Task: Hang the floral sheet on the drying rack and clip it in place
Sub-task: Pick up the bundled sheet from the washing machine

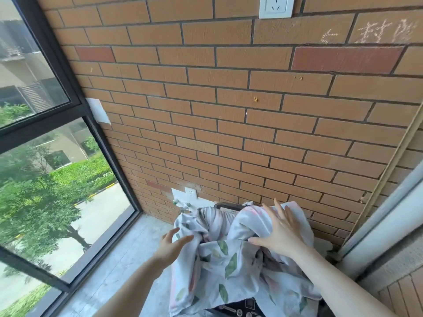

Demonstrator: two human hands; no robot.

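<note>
We are looking down at the crumpled white cotton sheet printed with green leaves and faint pink blooms (229,255), which lies heaped over a dark-framed piece of furniture (223,205) standing against the orange brick wall (229,110), one corner trailing down towards the grey concrete floor (128,255). Our right hand (278,234) rests flat on the top of the bundle, fingers straight and spread, holding nothing as yet; our left hand (170,244) hovers just beside the sheet's left fold with its fingers loosely extended, and it too has hold of nothing. No drying rack and no clips show from here, so we judge the task to be at its very start — the sheet has first to be gathered and lifted. The main risk, as we see it, is the tangle: if we grasp only a loose fold, the rest could slide off and drag across the dusty floor. The cloth also looks twisted on itself, so we might lift it knotted and then hang it unevenly. A wall tap (182,205) sits just behind the heap below a white socket (190,192) — a hem could snag there as the sheet comes up.
</note>
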